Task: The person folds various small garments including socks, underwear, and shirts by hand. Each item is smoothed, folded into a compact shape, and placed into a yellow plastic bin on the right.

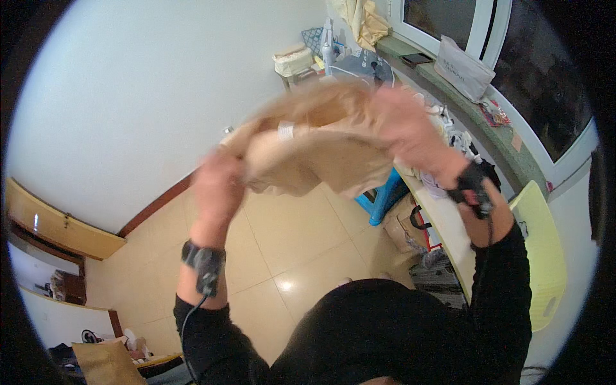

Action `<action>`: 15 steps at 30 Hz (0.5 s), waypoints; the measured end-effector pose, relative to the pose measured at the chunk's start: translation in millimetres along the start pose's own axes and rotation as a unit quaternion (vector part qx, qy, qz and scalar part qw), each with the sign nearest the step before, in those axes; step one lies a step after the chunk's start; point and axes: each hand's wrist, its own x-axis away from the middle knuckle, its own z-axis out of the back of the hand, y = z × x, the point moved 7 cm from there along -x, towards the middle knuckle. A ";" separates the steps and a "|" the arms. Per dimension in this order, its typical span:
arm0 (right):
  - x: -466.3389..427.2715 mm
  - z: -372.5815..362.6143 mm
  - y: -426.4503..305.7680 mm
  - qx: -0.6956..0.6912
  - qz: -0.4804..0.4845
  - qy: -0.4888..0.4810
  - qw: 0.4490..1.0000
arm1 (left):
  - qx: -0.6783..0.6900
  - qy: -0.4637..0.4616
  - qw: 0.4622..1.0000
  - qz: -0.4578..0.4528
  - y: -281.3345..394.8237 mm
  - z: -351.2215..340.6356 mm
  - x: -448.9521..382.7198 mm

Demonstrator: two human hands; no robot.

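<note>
A beige cloth garment (322, 159) with a small white label at its upper edge is stretched in mid-air between my two hands, blurred by motion. At its left end my left hand (219, 185) grips the edge. My right hand (409, 130) is closed on the upper right edge of the cloth. Both wrists carry black straps with small devices and cables. The fingers are blurred, and part of the garment's far side is hidden by its front.
To the right stands a table (450, 231) heaped with clothes (462, 144), with a blue plastic stool (380, 197) beside it. A windowsill (500, 139) holds a phone (416, 58) and a pouch (463, 70). A yellow-green board (541, 260) stands at the right; a white wall (134, 96) is at the left.
</note>
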 end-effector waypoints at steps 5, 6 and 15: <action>73.7 -98.4 20.3 -0.022 -0.166 -0.338 0.926 | 0.083 -0.195 0.971 0.108 -29.7 -66.6 34.5; 69.3 -93.4 23.3 -0.066 -0.141 -0.275 0.949 | 0.135 -0.187 0.962 0.149 -34.7 -68.8 37.6; 26.1 -73.0 50.3 -0.130 -0.151 -0.204 0.959 | 0.386 -0.156 0.866 0.277 -54.4 -41.9 2.5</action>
